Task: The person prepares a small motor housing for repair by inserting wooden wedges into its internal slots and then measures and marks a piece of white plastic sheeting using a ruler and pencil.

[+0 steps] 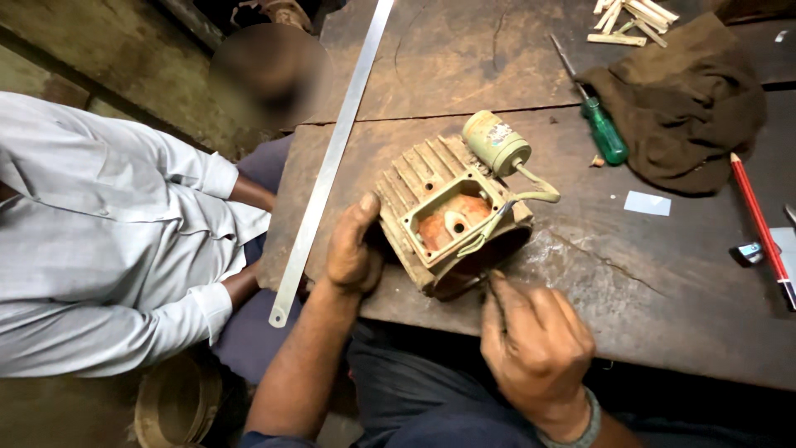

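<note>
- Right hand (537,348), nearest, fingers pinched around a thin dark tool at the lower rim of the motor housing (452,220).
- Left hand (355,249) clasps the housing's finned side; keep it braced.
- Housing sits at the desk (663,282) edge; work with short strokes.

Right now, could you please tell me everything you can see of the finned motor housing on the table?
The motor housing is a worn, beige cast-metal shell with cooling fins, lying on its side at the near edge of the wooden table. Its open rectangular terminal box faces up, rusty orange inside. A pale green cylinder lies against it, joined by a wire. The left hand grips its finned side; the right hand touches the round open end with a thin tool.
</note>
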